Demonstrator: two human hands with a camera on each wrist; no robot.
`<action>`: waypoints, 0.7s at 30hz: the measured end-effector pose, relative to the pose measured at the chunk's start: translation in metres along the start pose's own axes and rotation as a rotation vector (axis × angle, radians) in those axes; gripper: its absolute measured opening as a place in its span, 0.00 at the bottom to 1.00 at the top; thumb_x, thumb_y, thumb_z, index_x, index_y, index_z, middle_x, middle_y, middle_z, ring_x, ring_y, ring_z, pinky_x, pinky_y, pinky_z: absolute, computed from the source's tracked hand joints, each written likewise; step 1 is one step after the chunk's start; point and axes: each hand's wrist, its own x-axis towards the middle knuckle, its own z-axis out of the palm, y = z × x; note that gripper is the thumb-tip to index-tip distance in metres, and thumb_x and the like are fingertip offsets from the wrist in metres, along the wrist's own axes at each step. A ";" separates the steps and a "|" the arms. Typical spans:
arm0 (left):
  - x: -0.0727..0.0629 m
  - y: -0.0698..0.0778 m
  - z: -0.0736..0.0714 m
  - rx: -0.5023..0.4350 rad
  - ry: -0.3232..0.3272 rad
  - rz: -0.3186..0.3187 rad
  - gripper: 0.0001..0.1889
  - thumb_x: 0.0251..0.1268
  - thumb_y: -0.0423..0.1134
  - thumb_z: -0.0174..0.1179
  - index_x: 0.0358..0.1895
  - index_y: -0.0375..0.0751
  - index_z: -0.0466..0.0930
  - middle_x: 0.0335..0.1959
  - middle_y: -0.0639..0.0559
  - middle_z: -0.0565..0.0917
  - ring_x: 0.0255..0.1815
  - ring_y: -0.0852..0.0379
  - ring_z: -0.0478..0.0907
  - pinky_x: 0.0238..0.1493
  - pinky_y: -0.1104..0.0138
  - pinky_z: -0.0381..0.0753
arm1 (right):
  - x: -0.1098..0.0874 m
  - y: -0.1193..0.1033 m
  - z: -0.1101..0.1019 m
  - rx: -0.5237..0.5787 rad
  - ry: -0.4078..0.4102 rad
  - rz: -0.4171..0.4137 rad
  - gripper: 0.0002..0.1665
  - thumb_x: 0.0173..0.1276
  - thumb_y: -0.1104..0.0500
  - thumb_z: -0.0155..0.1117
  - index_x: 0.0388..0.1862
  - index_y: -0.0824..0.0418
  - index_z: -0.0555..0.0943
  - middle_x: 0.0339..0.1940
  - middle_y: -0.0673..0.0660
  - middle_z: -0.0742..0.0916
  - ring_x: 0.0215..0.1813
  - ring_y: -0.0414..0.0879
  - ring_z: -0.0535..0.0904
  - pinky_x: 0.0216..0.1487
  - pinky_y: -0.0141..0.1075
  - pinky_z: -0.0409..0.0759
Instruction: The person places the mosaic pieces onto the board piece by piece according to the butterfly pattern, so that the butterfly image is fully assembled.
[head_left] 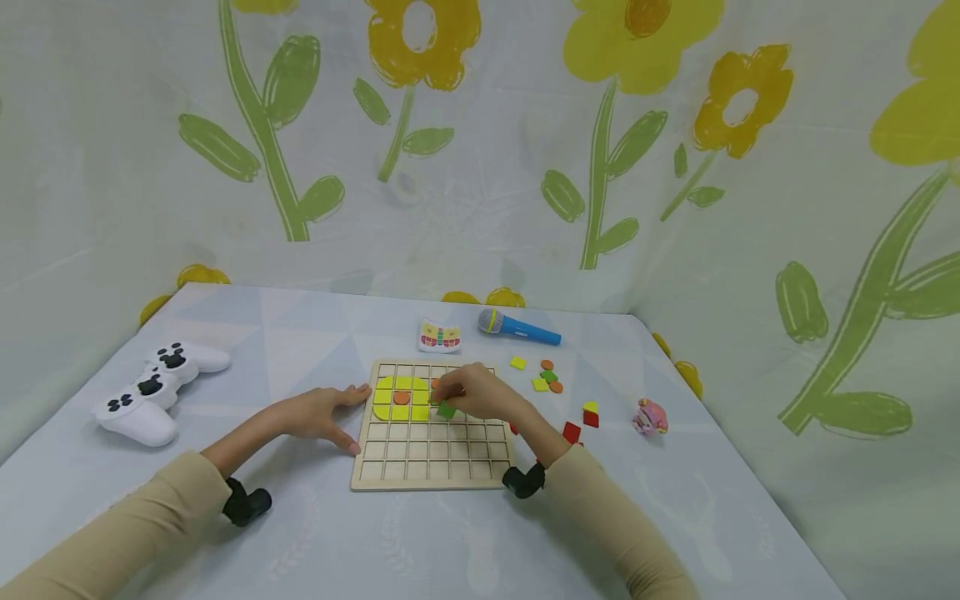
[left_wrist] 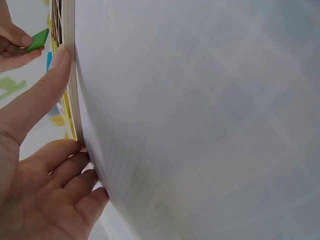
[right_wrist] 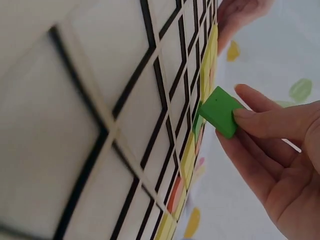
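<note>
A wooden grid board (head_left: 420, 485) lies on the table, with yellow pieces (head_left: 383, 397) and an orange round piece (head_left: 402, 398) in its far left cells. My left hand (head_left: 315, 414) rests against the board's left edge; in the left wrist view the thumb and fingers touch its side. Over the board's middle, my right hand (head_left: 483, 393) pinches a green square tile (right_wrist: 220, 112) between thumb and fingers. The right wrist view shows that tile tilted, just off the grid. Another green piece (right_wrist: 197, 121) sits in the grid behind it. My right hand hides part of the far right cells.
Loose yellow, orange and green pieces (head_left: 541, 384) lie right of the board, with red tiles (head_left: 572, 432) nearer. Behind it are a small picture card (head_left: 439, 336) and a blue microphone (head_left: 528, 330). A white game controller (head_left: 142, 417) is at left, a pink figurine (head_left: 650, 417) at right.
</note>
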 end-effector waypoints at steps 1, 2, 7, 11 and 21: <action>0.000 0.000 0.000 0.000 0.000 -0.001 0.56 0.43 0.53 0.76 0.73 0.30 0.55 0.73 0.31 0.54 0.73 0.33 0.50 0.68 0.42 0.54 | 0.002 -0.001 0.002 0.010 -0.005 -0.007 0.11 0.63 0.76 0.62 0.40 0.67 0.85 0.38 0.57 0.88 0.40 0.44 0.84 0.43 0.27 0.79; 0.000 0.000 0.000 0.005 -0.001 0.001 0.56 0.43 0.53 0.76 0.73 0.30 0.55 0.73 0.31 0.54 0.73 0.33 0.50 0.67 0.42 0.55 | 0.004 -0.002 0.003 0.011 -0.008 -0.011 0.11 0.63 0.76 0.62 0.40 0.67 0.85 0.38 0.57 0.88 0.41 0.45 0.85 0.43 0.26 0.79; -0.001 0.002 0.000 0.015 0.002 0.004 0.55 0.43 0.52 0.76 0.72 0.30 0.56 0.72 0.30 0.55 0.73 0.32 0.51 0.67 0.42 0.55 | 0.009 -0.001 0.011 -0.027 0.007 0.000 0.12 0.62 0.75 0.63 0.41 0.64 0.86 0.38 0.54 0.89 0.41 0.43 0.85 0.42 0.25 0.78; -0.001 0.001 0.000 0.016 0.001 0.000 0.56 0.43 0.53 0.76 0.72 0.30 0.56 0.73 0.30 0.55 0.73 0.33 0.51 0.67 0.42 0.56 | 0.011 0.000 0.014 -0.068 0.029 0.021 0.12 0.61 0.72 0.66 0.43 0.63 0.86 0.39 0.53 0.89 0.40 0.41 0.84 0.43 0.25 0.78; 0.000 0.000 0.001 0.015 0.005 -0.009 0.55 0.42 0.53 0.76 0.73 0.31 0.56 0.73 0.31 0.55 0.73 0.33 0.51 0.67 0.41 0.55 | 0.010 -0.001 0.014 -0.103 0.062 0.113 0.13 0.58 0.71 0.69 0.42 0.61 0.87 0.38 0.51 0.88 0.37 0.40 0.82 0.40 0.26 0.78</action>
